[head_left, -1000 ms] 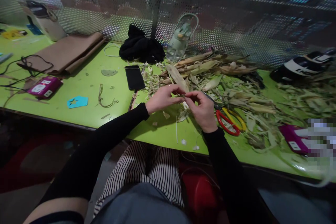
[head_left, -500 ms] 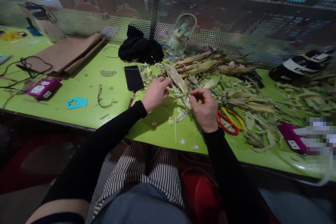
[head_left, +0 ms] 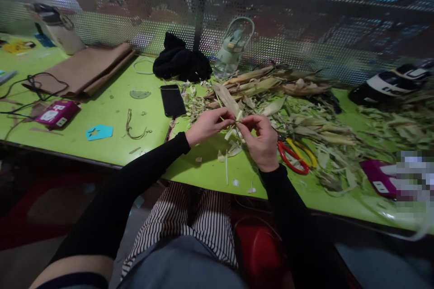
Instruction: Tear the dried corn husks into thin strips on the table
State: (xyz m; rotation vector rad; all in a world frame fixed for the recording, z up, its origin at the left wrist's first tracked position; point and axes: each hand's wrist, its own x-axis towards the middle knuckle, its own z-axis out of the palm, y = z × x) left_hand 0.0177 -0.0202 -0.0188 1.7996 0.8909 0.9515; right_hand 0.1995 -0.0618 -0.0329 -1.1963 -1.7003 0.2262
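Observation:
My left hand (head_left: 210, 127) and my right hand (head_left: 260, 140) meet above the green table, their thumbs and forefingers pinched on a small pale piece of dried corn husk (head_left: 239, 115). Its narrow ends stick out above and below the fingertips, while the gripped middle is hidden. Behind the fingers, a broad pale husk leaf (head_left: 225, 97) leans up from a heap of dried husks (head_left: 261, 85). Beside my right wrist lie scissors with red and yellow handles (head_left: 294, 156). Small husk scraps (head_left: 221, 156) and a thin white stick (head_left: 227, 167) are on the table below my hands.
A black phone (head_left: 172, 100), a black cloth (head_left: 181, 61) and a pale green bottle (head_left: 230, 52) stand or lie beyond my hands. To the left are a purple power block (head_left: 57, 114), a blue paper tag (head_left: 99, 132) and brown paper (head_left: 81, 67). A black bottle (head_left: 386, 85) lies at right.
My left hand has moved right and slightly nearer to me, closing in on my right hand. Both sets of fingertips now come together at the pale husk piece.

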